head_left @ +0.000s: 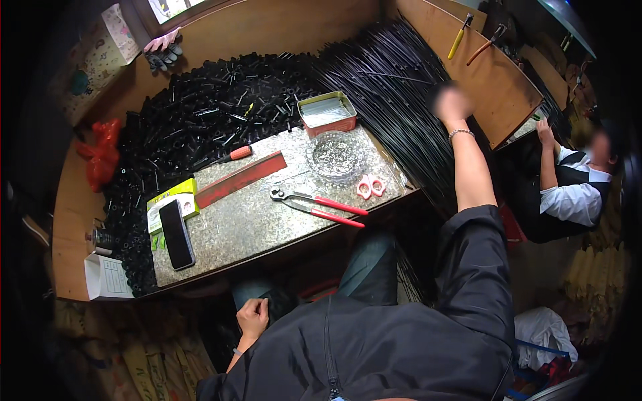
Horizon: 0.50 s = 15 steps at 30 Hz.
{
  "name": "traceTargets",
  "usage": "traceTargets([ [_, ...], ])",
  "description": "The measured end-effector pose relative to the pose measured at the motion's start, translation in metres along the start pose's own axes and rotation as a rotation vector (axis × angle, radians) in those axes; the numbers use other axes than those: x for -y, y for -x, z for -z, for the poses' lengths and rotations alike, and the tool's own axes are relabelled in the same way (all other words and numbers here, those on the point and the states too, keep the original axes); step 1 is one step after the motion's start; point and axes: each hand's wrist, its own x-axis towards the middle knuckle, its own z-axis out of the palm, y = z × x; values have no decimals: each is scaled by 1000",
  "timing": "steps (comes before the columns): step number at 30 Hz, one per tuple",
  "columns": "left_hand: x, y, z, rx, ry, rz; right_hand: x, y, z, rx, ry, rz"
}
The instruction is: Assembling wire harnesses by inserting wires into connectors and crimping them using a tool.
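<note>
At lower centre, the left hand [253, 319] is loosely curled near the lap; whether it holds anything cannot be told. Mid-frame, red-handled pincers [334, 202] jut past the bench [234, 227] edge, so a sleeve's knock could drop them. Beyond lie pink scissors [370, 188], a glass dish [334, 178] and an open tin [334, 125]. At upper right, the right hand [452, 104] is over black rods [381, 87], too blurred to judge finger opening or grip; some rods cross, so pulling one could drag others, and a wooden partition [495, 87] hems that side in.

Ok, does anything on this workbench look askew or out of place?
Mildly: the red-handled pincers lie aslant, their handle ends seeming to jut past the front edge of the speckled worktop, where they might get knocked off. Nothing else there clearly stands out.
</note>
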Motion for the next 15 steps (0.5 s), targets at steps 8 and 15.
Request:
traceTargets([
  [8, -2, 8, 5, -1, 5, -18, -23, -8, 64, -55, -90, -39],
  [15, 3, 10, 13, 11, 0, -2, -30, 3, 119, -35, 4, -17],
])
